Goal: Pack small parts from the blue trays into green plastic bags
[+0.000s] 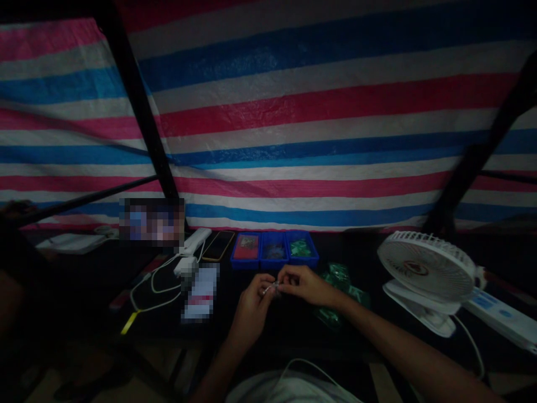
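My left hand is closed, with a small shiny, partly clear piece pinched at its fingertips. From the other side, the fingers of my right hand close on the same piece; it is too small and dim to name. Just beyond the hands stand three joined blue trays. The left tray has a red inside with small silvery bits, the middle tray holds dark bits, and the right tray holds green pieces. Green shiny packets lie beside and behind my right forearm.
A white clip fan stands at the right, near a long white box. Left of the trays lie a phone, a white power strip with cables, and a blurred-out sheet. Another person's dark shape is at far left.
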Demonstrator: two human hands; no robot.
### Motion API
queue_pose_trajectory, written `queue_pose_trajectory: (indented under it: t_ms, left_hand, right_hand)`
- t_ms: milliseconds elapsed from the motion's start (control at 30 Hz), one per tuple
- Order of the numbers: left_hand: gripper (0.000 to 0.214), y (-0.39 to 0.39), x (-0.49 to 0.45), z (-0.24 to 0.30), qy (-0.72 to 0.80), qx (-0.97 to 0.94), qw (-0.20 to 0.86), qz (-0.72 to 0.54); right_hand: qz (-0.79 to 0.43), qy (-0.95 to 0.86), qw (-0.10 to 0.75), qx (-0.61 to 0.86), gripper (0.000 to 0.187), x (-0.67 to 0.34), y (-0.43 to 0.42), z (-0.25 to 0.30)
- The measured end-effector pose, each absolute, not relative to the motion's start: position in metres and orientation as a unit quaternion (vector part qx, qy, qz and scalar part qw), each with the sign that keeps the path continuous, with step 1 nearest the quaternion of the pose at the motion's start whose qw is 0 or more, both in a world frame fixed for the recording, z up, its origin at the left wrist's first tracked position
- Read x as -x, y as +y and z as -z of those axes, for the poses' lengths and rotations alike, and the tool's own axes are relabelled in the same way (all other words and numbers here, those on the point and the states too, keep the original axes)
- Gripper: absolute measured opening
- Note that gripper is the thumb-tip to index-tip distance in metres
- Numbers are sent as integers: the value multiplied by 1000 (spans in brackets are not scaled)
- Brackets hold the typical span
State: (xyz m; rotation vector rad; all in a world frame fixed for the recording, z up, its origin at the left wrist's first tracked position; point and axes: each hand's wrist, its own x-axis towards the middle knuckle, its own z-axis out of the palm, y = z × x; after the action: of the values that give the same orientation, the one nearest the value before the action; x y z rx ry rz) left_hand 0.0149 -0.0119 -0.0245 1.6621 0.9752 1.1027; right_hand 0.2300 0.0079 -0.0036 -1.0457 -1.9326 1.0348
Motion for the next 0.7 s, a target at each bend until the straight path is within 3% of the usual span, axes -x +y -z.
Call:
queue_pose_trajectory:
  t_ms: [700]
  left_hand:
    - [25,-13,-16,24,417,-687,434,-407]
  right_hand:
    - [-467,-705,368,387,43,-231,8,5]
